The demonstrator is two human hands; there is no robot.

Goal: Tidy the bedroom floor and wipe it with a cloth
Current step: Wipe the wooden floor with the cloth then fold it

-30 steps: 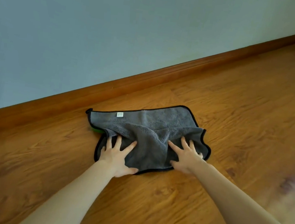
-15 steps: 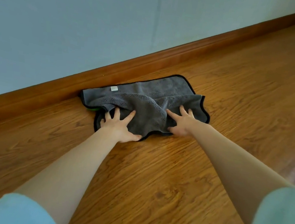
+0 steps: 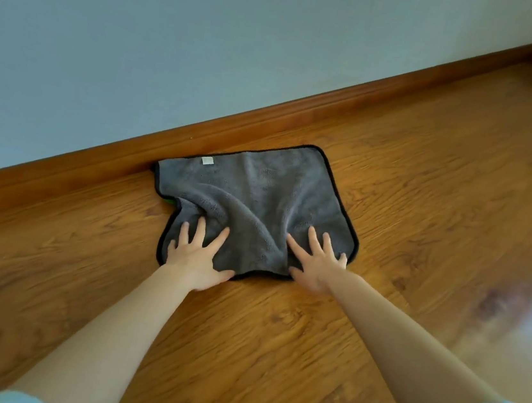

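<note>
1. The wooden floor (image 3: 273, 353) is filling most of the view, with a glossy glare patch lying well to the right of the cloth and no clutter showing anywhere on the boards.
2. The pale wall (image 3: 210, 43) is rising beyond the cloth, and the wooden skirting board (image 3: 336, 109) is running along its foot toward a corner far to the right of the cloth.
3. The grey cloth (image 3: 258, 200) is lying spread on the floor, black-edged, with its far-left corner touching the skirting board, a small white tag (image 3: 207, 160) near its far edge, and folds bunching across its middle.
4. The left hand (image 3: 196, 256) is pressing flat on the cloth's near-left part, fingers splayed, gripping nothing.
5. The right hand (image 3: 317, 266) is pressing flat on the cloth's near-right part, fingers splayed likewise; the 2 hands are sitting apart.
6. Judging by this, the wiping step is going on along the wall edge; the next stroke is calling for even downward pressure from both palms so the cloth slides without bunching further.
</note>
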